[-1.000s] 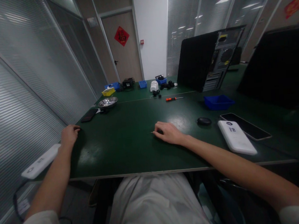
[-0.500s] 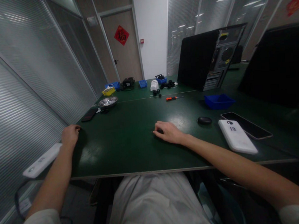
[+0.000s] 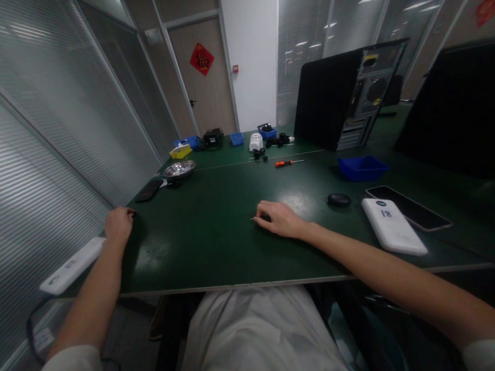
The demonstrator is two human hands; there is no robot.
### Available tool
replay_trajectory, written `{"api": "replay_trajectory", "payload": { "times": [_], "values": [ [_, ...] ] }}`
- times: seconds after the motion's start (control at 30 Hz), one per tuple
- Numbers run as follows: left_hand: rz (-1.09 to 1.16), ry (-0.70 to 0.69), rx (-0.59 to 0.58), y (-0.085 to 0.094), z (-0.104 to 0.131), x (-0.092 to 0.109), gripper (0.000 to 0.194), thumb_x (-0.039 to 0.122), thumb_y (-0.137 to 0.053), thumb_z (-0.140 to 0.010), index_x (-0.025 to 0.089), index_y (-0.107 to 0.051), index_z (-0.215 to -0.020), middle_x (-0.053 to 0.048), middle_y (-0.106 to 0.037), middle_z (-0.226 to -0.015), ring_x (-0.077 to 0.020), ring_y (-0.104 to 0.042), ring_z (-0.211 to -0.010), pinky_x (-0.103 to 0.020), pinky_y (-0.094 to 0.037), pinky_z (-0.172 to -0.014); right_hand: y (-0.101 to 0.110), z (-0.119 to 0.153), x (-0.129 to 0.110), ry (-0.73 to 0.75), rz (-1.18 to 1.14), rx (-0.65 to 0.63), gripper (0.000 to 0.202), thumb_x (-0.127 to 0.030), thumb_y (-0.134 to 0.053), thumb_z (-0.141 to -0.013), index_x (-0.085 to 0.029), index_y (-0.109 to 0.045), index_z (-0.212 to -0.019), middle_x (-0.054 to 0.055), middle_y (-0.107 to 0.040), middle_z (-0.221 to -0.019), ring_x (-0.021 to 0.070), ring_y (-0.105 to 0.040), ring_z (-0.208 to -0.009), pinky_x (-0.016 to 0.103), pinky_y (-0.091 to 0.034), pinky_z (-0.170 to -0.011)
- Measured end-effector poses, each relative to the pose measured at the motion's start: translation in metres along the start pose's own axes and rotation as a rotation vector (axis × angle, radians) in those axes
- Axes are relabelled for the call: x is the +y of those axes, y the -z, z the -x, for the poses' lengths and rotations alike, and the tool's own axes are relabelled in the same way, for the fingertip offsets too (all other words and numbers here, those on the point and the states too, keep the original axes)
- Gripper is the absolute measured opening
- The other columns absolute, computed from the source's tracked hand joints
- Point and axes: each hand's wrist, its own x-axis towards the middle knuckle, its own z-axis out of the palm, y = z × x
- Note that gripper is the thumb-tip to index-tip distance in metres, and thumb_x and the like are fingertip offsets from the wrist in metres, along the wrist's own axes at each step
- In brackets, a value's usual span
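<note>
My right hand [image 3: 277, 218] rests on the green tabletop [image 3: 209, 250], its thumb and fingers closed in a pinch. A thin, pale, pin-like thing [image 3: 252, 218] sticks out to the left from the fingertips; its exact kind is too small to tell. At the table's left edge lies my left hand [image 3: 119, 224], fingers curled inward. Whatever those fingers may hold is hidden. A white power strip [image 3: 73, 267] is beside my left wrist, and a dark phone [image 3: 149, 190] lies just beyond that hand.
A metal bowl [image 3: 179, 169] stands at the back left. Farther right are an orange screwdriver [image 3: 284, 164], a blue tray [image 3: 363, 169], a black mouse [image 3: 339, 200], a white power bank [image 3: 392, 226] and a phone [image 3: 419, 210]. A computer case [image 3: 330, 100] rises behind them.
My left hand has shifted very slightly to the right along the table edge. My right hand stays in place with the same pinch.
</note>
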Motion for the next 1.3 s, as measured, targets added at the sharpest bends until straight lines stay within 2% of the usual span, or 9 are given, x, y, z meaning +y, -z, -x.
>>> {"api": "replay_trajectory", "payload": {
  "times": [0.2, 0.53, 0.73, 0.9, 1.13, 1.23, 1.3],
  "values": [
    [-0.012, 0.003, 0.019, 0.001, 0.003, 0.004, 0.036, 0.023, -0.051, -0.097, 0.002, -0.073, -0.119, -0.016, -0.068, -0.111, -0.0230, -0.055, -0.096, -0.026, -0.037, -0.084, -0.003, 0.000, 0.003, 0.002, 0.009, 0.013, 0.016, -0.036, -0.058, -0.099, -0.020, -0.060, -0.095, 0.003, -0.064, -0.096, 0.0144, -0.056, -0.076, 0.027, -0.035, -0.067],
    [-0.024, 0.072, 0.047, 0.014, 0.013, 0.019, 0.032, 0.023, -0.057, -0.094, 0.005, -0.076, -0.114, -0.012, -0.071, -0.098, -0.0188, -0.052, -0.080, -0.022, -0.032, -0.069, -0.002, 0.000, 0.002, 0.004, -0.004, 0.003, 0.016, -0.036, -0.057, -0.099, -0.020, -0.060, -0.095, 0.003, -0.065, -0.097, 0.0143, -0.056, -0.076, 0.027, -0.036, -0.068],
    [-0.049, 0.131, 0.052, 0.016, 0.012, 0.022, 0.032, 0.026, -0.061, -0.091, 0.006, -0.077, -0.111, -0.013, -0.072, -0.091, -0.0186, -0.054, -0.075, -0.022, -0.032, -0.067, -0.001, 0.000, 0.002, 0.004, -0.015, 0.004, 0.016, -0.036, -0.057, -0.099, -0.020, -0.060, -0.095, 0.003, -0.065, -0.097, 0.0143, -0.056, -0.076, 0.027, -0.036, -0.068],
    [-0.073, 0.145, 0.037, 0.015, 0.009, 0.021, 0.034, 0.028, -0.060, -0.091, 0.007, -0.077, -0.112, -0.018, -0.072, -0.100, -0.0236, -0.059, -0.084, -0.027, -0.037, -0.071, -0.002, 0.000, 0.002, 0.008, -0.014, 0.010, 0.017, -0.036, -0.057, -0.100, -0.020, -0.060, -0.095, 0.003, -0.064, -0.096, 0.0141, -0.056, -0.077, 0.027, -0.036, -0.068],
    [-0.063, 0.140, 0.012, 0.016, 0.010, 0.016, 0.034, 0.025, -0.059, -0.091, 0.011, -0.076, -0.117, -0.017, -0.073, -0.108, -0.0269, -0.063, -0.092, -0.033, -0.044, -0.076, -0.003, 0.000, 0.003, 0.010, -0.002, 0.009, 0.017, -0.036, -0.057, -0.099, -0.020, -0.060, -0.094, 0.003, -0.064, -0.095, 0.0145, -0.057, -0.077, 0.027, -0.036, -0.069],
    [-0.049, 0.096, 0.034, 0.018, 0.011, 0.026, 0.035, 0.026, -0.055, -0.093, 0.011, -0.076, -0.117, -0.018, -0.073, -0.109, -0.0296, -0.065, -0.096, -0.036, -0.046, -0.080, -0.003, 0.000, 0.001, 0.009, -0.001, 0.003, 0.016, -0.036, -0.057, -0.099, -0.021, -0.061, -0.095, 0.003, -0.064, -0.096, 0.0147, -0.057, -0.078, 0.027, -0.036, -0.069],
    [-0.008, 0.003, 0.072, 0.022, 0.012, 0.044, 0.034, 0.026, -0.053, -0.094, 0.012, -0.077, -0.113, -0.018, -0.072, -0.113, -0.0316, -0.064, -0.102, -0.038, -0.047, -0.084, -0.003, 0.000, 0.001, 0.010, -0.002, 0.003, 0.015, -0.035, -0.057, -0.099, -0.021, -0.061, -0.095, 0.003, -0.065, -0.096, 0.0148, -0.057, -0.078, 0.027, -0.036, -0.069]
  ]
}}
